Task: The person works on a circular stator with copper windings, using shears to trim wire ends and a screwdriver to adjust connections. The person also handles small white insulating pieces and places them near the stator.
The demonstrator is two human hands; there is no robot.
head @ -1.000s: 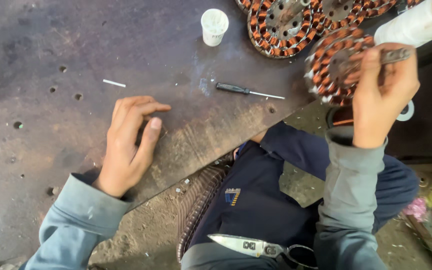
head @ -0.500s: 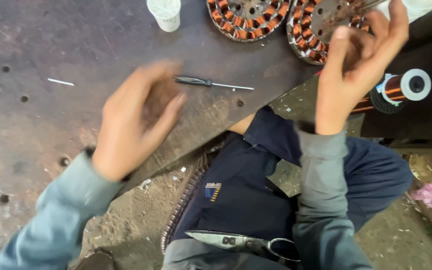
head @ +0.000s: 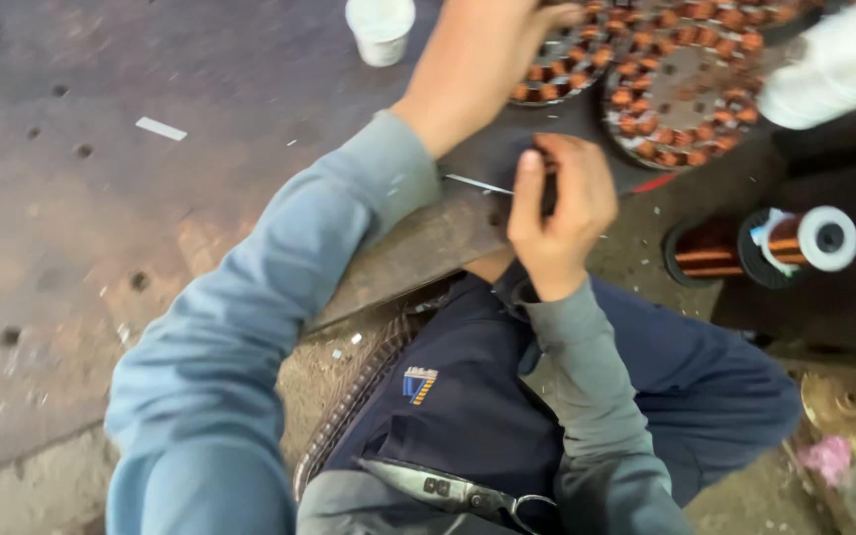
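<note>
Left hand [head: 478, 59] reaches across desk [head: 71, 228] to copper-wound round coil [head: 567, 69] at 12 o'clock; fingers hidden, grip unclear. Right hand [head: 557, 213] closed on screwdriver [head: 482, 184] at desk edge. Looks like pick-up step. Next needs steady hold on coil.

Your left hand [head: 478, 50] reaches across the rusty metal table [head: 101, 218] and rests on a round copper-wound stator [head: 557, 74], beside a second stator [head: 695, 99]. Your right hand [head: 557, 213] is closed around the dark handle of a screwdriver [head: 482, 184] at the table's edge. A white cup [head: 380, 30] stands near the left hand, a copper wire spool [head: 765, 248] lies to the right, and scissors [head: 458, 490] lie on your lap.
</note>
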